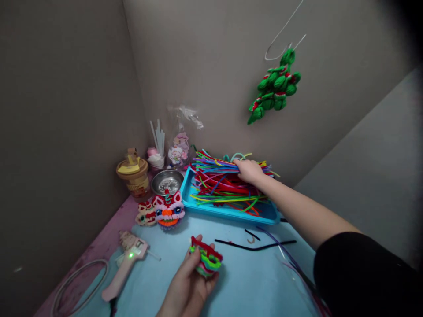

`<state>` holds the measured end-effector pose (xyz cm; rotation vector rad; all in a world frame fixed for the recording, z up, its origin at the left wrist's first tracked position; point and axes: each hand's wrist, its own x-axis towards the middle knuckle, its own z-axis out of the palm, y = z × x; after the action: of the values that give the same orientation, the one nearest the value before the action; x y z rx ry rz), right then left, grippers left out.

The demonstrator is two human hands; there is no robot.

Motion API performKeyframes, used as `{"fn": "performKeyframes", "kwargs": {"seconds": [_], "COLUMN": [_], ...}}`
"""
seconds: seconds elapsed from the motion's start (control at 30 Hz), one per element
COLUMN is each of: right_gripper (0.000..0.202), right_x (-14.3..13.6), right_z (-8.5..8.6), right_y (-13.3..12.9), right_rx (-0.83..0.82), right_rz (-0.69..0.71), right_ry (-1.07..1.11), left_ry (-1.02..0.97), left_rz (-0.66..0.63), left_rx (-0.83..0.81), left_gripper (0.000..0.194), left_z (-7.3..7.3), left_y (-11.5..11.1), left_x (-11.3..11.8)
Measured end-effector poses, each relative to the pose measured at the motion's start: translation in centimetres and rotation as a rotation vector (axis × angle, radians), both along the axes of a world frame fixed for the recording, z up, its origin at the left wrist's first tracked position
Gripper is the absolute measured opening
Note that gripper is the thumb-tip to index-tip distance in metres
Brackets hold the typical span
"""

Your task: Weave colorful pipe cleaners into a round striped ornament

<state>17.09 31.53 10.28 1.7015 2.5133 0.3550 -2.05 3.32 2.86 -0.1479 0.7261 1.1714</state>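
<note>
In the head view my left hand [193, 281] is closed around a small pipe-cleaner piece [207, 259] in red, green and pink, held above the light blue mat. My right hand [249, 171] reaches into the pile of coloured pipe cleaners [221, 182] in the blue tray [228, 215]. Its fingers are pressed together among the upper stems; which stems they grip is hard to tell. Two finished fuzzy lion heads, one lilac and orange [169, 213], one cream and red [146, 214], stand left of the tray.
A pink glue gun [125, 266] with a green light lies at the left, its cable beside it. Behind are a metal bowl [167, 182] and a lidded cup [136, 178]. Black stems [254, 248] lie before the tray. Green woven pieces [276, 88] hang on the wall.
</note>
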Motion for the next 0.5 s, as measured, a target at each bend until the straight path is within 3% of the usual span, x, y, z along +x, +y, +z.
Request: {"fn": "performKeyframes", "kwargs": {"seconds": [0.1, 0.17, 0.3, 0.37, 0.43, 0.5], "right_gripper": [0.038, 0.045, 0.097, 0.098, 0.085, 0.075], "right_x": [-1.1, -1.7, -1.3, -0.4, 0.3, 0.7], "right_z": [-0.9, -2.3, -3.8, -2.8, -1.1, 0.5], "right_y": [-2.1, -3.8, -5.7, -5.4, -4.3, -2.6], "right_rx": [0.158, 0.147, -0.21, -0.427, -0.529, -0.423], "right_rz": [0.002, 0.03, 0.189, 0.236, 0.269, 0.242], "right_ry": [0.038, 0.048, 0.127, 0.193, 0.265, 0.344], "left_ry": [-0.009, -0.019, -0.028, -0.026, -0.019, -0.011], "left_rz": [0.0, -0.007, -0.021, -0.025, -0.032, -0.035], "left_rx": [0.015, 0.012, -0.005, -0.001, -0.005, -0.014], "left_gripper": [0.064, 0.065, 0.067, 0.067, 0.068, 0.068], "left_z": [-0.2, -0.5, -0.9, -1.0, -1.0, -0.9], "left_y": [0.0, 0.1, 0.2, 0.2, 0.3, 0.4], "left_x": [0.0, -0.1, -0.1, -0.1, 0.0, 0.0]}}
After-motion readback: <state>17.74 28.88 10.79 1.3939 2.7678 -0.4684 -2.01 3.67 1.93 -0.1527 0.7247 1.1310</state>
